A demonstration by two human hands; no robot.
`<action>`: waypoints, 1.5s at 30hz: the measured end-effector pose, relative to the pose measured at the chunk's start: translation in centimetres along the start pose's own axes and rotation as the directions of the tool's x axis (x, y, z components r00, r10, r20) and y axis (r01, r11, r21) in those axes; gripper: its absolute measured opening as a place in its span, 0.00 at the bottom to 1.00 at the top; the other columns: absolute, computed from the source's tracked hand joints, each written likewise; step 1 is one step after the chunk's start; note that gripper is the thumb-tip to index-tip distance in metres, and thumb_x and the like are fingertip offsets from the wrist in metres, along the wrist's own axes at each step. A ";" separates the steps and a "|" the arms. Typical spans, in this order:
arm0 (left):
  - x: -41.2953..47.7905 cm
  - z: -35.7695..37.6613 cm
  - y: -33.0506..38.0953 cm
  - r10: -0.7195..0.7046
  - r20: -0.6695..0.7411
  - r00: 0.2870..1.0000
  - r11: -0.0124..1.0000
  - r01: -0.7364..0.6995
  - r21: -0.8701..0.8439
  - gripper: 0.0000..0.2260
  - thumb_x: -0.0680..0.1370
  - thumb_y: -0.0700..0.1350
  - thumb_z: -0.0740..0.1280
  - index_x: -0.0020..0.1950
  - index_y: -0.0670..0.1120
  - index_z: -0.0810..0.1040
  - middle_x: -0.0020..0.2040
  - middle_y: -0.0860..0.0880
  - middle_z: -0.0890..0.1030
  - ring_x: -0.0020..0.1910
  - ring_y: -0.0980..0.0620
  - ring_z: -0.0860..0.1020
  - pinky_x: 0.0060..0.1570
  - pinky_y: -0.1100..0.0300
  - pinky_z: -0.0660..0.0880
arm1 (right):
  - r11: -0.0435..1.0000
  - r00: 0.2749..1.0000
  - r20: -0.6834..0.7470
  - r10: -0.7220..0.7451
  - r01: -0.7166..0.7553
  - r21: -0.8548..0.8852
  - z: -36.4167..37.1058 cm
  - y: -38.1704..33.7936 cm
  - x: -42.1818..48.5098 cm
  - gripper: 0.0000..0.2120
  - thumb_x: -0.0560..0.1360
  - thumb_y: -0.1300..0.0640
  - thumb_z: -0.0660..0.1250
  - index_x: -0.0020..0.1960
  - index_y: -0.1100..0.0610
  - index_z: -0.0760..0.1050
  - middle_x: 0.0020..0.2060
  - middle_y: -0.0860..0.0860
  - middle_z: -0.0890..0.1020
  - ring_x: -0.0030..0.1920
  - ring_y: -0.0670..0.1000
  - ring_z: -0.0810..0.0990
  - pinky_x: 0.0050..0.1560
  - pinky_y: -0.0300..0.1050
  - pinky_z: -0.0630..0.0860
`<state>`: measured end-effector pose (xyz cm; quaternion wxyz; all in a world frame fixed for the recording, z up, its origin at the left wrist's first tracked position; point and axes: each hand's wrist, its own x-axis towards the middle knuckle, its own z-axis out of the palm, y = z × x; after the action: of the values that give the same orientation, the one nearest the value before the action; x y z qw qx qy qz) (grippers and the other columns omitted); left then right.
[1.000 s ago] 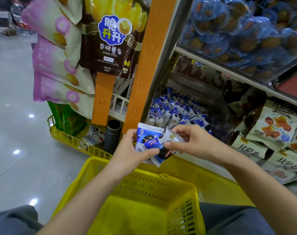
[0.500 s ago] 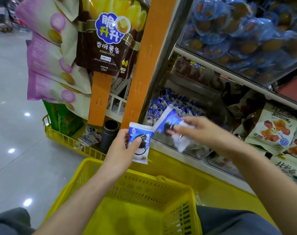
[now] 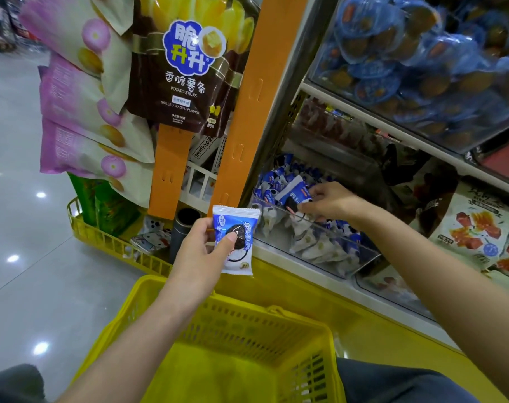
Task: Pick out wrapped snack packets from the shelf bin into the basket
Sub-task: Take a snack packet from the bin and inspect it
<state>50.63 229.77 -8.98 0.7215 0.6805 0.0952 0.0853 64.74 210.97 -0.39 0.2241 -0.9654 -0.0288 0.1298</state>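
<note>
My left hand (image 3: 201,251) pinches a blue-and-white film-wrapped cookie packet (image 3: 244,225), my right hand (image 3: 331,202) grips a second packet (image 3: 294,194): light, slippery and crushable, I judge, so best held gently across the flat faces.

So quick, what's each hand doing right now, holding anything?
Left hand: holding a snack packet.
Right hand: pinching a second packet in the bin.
</note>
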 end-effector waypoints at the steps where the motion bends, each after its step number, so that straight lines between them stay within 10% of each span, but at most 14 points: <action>1: 0.0 0.0 0.1 0.002 0.000 1.000 1.000 -0.002 -0.004 0.09 0.78 0.45 0.63 0.58 0.50 0.70 0.52 0.53 0.79 0.47 0.59 0.79 0.36 0.69 0.74 | 1.000 0.999 0.035 -0.004 0.005 -0.031 -0.4 0.1 -0.1 0.18 0.74 0.54 0.68 0.61 0.59 0.71 0.50 0.54 0.77 0.40 0.47 0.78 0.41 0.39 0.77; 20: -0.1 -0.1 0.5 -0.006 0.030 1.000 0.999 0.007 -0.047 0.08 0.79 0.45 0.62 0.57 0.51 0.70 0.51 0.54 0.78 0.47 0.60 0.79 0.36 0.72 0.74 | 0.986 0.991 -0.132 0.018 0.004 0.165 -0.1 0.2 1.4 0.15 0.71 0.56 0.72 0.54 0.58 0.73 0.41 0.50 0.78 0.38 0.45 0.78 0.31 0.33 0.75; 26: -0.3 0.3 0.6 -0.012 0.044 0.999 0.999 0.014 -0.045 0.06 0.78 0.45 0.63 0.55 0.52 0.70 0.49 0.56 0.78 0.44 0.62 0.78 0.35 0.74 0.74 | 0.994 0.999 0.029 -0.020 0.023 -0.109 -0.9 0.5 0.7 0.15 0.72 0.54 0.71 0.54 0.60 0.73 0.47 0.55 0.81 0.43 0.51 0.82 0.46 0.44 0.80; 30: -0.4 0.0 0.5 -0.008 0.033 0.999 0.999 0.010 -0.041 0.06 0.78 0.45 0.63 0.54 0.53 0.70 0.50 0.56 0.78 0.46 0.61 0.79 0.38 0.69 0.74 | 0.995 0.995 -0.024 -0.094 0.094 -0.020 -2.0 -0.4 0.8 0.13 0.70 0.54 0.73 0.51 0.54 0.73 0.42 0.49 0.80 0.38 0.45 0.80 0.30 0.30 0.74; 36: -0.2 0.0 0.6 -0.005 0.035 0.999 0.999 0.006 -0.048 0.07 0.78 0.45 0.63 0.56 0.51 0.70 0.50 0.55 0.78 0.45 0.61 0.79 0.35 0.75 0.73 | 0.956 0.995 0.081 -0.051 0.073 -0.283 -0.8 0.1 1.6 0.08 0.70 0.54 0.72 0.47 0.53 0.76 0.40 0.48 0.79 0.36 0.45 0.80 0.34 0.34 0.76; 41: -0.2 0.1 0.6 -0.005 0.030 1.000 0.999 0.006 -0.048 0.07 0.78 0.45 0.63 0.55 0.51 0.70 0.49 0.56 0.78 0.43 0.63 0.78 0.33 0.76 0.72 | 0.985 0.998 -0.022 -0.067 0.063 -0.162 1.9 -0.4 2.8 0.08 0.72 0.53 0.70 0.40 0.56 0.75 0.31 0.49 0.78 0.25 0.40 0.78 0.24 0.29 0.71; 45: -0.2 0.1 0.5 -0.001 0.032 0.999 0.999 0.003 -0.043 0.06 0.78 0.45 0.63 0.54 0.52 0.70 0.47 0.58 0.78 0.42 0.64 0.78 0.32 0.77 0.71 | 0.998 0.999 0.032 -0.038 0.039 -0.048 2.1 -0.9 2.4 0.18 0.76 0.46 0.64 0.44 0.62 0.78 0.38 0.59 0.83 0.31 0.44 0.83 0.42 0.39 0.79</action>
<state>50.42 229.67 -8.44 0.7375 0.6660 0.0825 0.0758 66.52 212.95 -2.42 0.2027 -0.9677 -0.0541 0.1399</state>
